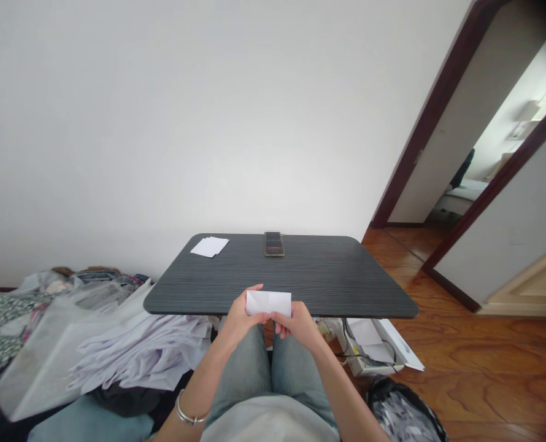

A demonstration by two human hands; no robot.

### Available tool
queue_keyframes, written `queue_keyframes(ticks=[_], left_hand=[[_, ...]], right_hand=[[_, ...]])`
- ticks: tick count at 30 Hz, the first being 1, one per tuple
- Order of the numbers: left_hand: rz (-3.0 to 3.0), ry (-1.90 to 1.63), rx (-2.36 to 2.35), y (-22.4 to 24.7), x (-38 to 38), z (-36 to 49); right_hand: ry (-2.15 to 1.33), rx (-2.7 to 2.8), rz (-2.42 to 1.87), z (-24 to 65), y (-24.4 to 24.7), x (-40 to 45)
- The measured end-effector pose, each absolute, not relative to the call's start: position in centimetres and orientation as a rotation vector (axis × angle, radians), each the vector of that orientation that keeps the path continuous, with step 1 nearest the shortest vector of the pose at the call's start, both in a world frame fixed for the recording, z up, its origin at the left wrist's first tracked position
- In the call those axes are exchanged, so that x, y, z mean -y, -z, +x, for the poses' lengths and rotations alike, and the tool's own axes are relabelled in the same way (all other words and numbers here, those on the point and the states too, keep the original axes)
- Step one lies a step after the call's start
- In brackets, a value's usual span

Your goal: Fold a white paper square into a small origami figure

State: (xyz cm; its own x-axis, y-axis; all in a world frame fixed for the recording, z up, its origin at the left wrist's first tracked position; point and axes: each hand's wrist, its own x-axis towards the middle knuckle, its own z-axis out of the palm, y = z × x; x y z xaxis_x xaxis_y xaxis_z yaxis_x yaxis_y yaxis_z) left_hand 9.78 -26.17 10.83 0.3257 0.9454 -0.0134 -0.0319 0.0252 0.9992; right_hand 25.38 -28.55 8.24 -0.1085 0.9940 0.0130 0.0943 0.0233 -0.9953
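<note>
A folded white paper, a small rectangle with crease lines, is held up at the near edge of the dark table. My left hand grips its left end, the thumb on the lower edge and the fingers behind. At the right end my right hand pinches it in the same way. Both thumbs nearly meet at the middle of the lower edge. A small stack of white paper sheets lies at the table's back left.
A phone-like dark object lies at the table's back centre. Clothes and plastic bags are piled at the left. On the floor at right are a white box with cables and a black bag of scraps.
</note>
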Motion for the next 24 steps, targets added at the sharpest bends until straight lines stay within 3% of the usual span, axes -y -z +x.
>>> queue_keyframes(ticks=[24], left_hand=[[1.211,-0.985,-0.998,-10.9,25.8,9.1]], right_hand=[[-1.256,1.360,-1.147,27.3,-8.7,28.8]])
